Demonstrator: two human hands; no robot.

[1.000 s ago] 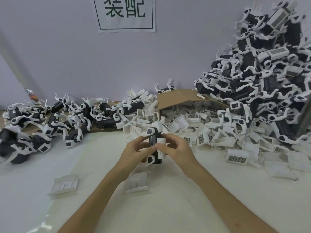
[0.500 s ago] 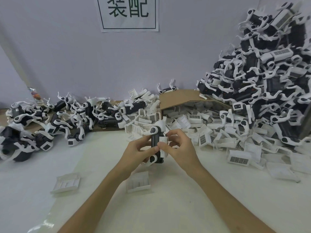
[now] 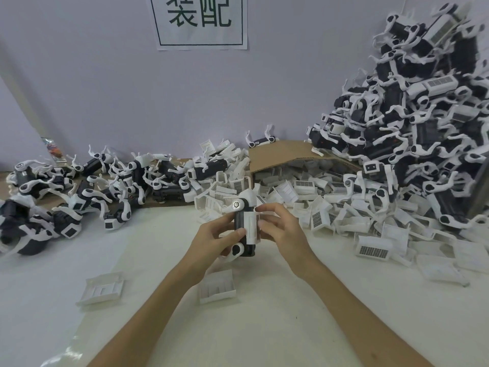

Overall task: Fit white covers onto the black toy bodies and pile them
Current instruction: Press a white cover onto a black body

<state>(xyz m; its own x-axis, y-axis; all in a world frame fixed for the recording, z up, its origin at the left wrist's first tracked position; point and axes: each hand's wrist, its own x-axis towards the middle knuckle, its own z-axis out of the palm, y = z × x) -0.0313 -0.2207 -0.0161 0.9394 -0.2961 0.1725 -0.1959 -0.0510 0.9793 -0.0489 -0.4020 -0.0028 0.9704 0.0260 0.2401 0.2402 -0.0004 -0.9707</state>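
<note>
A black toy body (image 3: pixel 240 225) with white legs stands upright above the table's middle, held between both hands. My left hand (image 3: pixel 213 241) grips its left side, thumb on the front. My right hand (image 3: pixel 281 229) holds the right side, fingers curled round the white cover (image 3: pixel 251 225) that lies along the body. A heap of loose white covers (image 3: pixel 317 205) spreads behind and to the right. A tall pile of toy bodies (image 3: pixel 423 123) rises at the far right.
A lower spread of black-and-white toys (image 3: pixel 92 192) lies at the left. Two single white covers lie on the white table, one (image 3: pixel 102 288) at front left and one (image 3: pixel 217 286) under my left wrist. A cardboard flap (image 3: pixel 280 156) juts from the wall. A printed sign (image 3: pixel 201 21) hangs above.
The toy and both hands have stayed in nearly the same place. My right fingers have shifted along the white cover on the body.
</note>
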